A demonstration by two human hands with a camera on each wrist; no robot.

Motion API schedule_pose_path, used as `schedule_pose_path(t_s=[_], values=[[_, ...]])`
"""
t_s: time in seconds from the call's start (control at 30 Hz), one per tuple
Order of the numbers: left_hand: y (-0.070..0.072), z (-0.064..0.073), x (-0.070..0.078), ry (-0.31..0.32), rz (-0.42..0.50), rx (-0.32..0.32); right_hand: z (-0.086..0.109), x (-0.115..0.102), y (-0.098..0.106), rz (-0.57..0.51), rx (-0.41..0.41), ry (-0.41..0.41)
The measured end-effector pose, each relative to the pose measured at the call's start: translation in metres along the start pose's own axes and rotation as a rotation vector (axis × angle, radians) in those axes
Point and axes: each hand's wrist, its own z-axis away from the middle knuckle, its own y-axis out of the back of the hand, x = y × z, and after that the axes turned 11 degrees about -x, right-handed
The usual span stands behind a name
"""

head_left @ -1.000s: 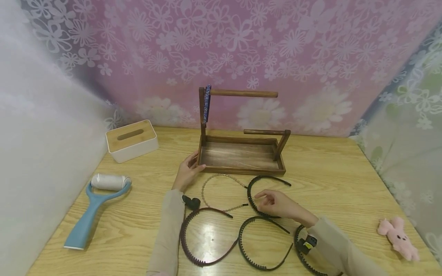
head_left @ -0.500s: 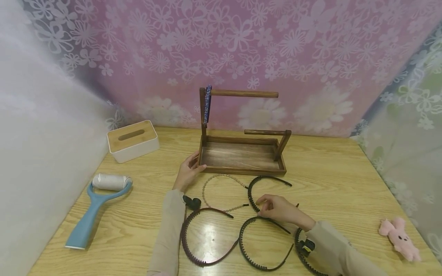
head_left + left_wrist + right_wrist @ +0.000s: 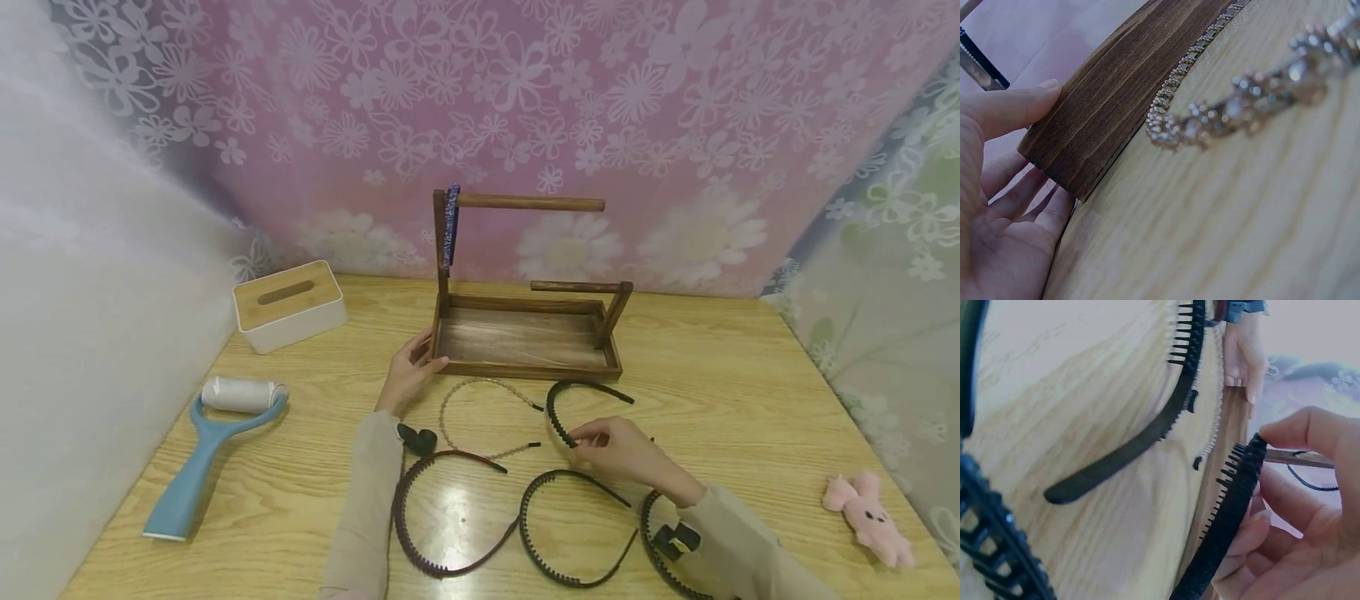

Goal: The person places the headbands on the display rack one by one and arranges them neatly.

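My right hand (image 3: 630, 454) pinches a black toothed headband (image 3: 554, 410) between thumb and fingers. In the right wrist view the headband (image 3: 1225, 519) shows its comb teeth, and the thumb sits at its upper end. My left hand (image 3: 406, 375) holds the left front corner of a dark wooden rack (image 3: 525, 369). In the left wrist view its thumb lies on the face of the wood (image 3: 1104, 100) and the fingers curl around the corner. A blue patterned headband (image 3: 450, 229) hangs on the rack's upper bar. A beaded headband (image 3: 442, 417) lies just before the rack.
Nearer me on the table lie a dark red headband (image 3: 401, 525) and a black headband (image 3: 522, 525); another black one (image 3: 656, 558) is partly under the right forearm. At left are a tissue box (image 3: 292, 325) and a blue-handled lint roller (image 3: 187, 479). A pink plush toy (image 3: 870, 521) lies far right.
My right hand has closed on the black headband and shifted it slightly right, away from the beaded one. The left hand has stayed at the rack's corner.
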Motion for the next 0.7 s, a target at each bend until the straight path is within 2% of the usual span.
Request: schedule_pose_path(t_s=[0.2, 0.43, 0.7], values=[[0.0, -0.003, -0.003, 0.017, -0.001, -0.002, 0.015, -0.005, 0.009, -0.041, 0.135, -0.055], [0.002, -0.004, -0.003, 0.026, -0.006, -0.003, 0.03, 0.0, 0.024, -0.118, 0.325, -0.121], [0.001, -0.002, -0.003, 0.039, -0.007, 0.008, 0.043, 0.012, 0.043, -0.247, 0.422, -0.196]])
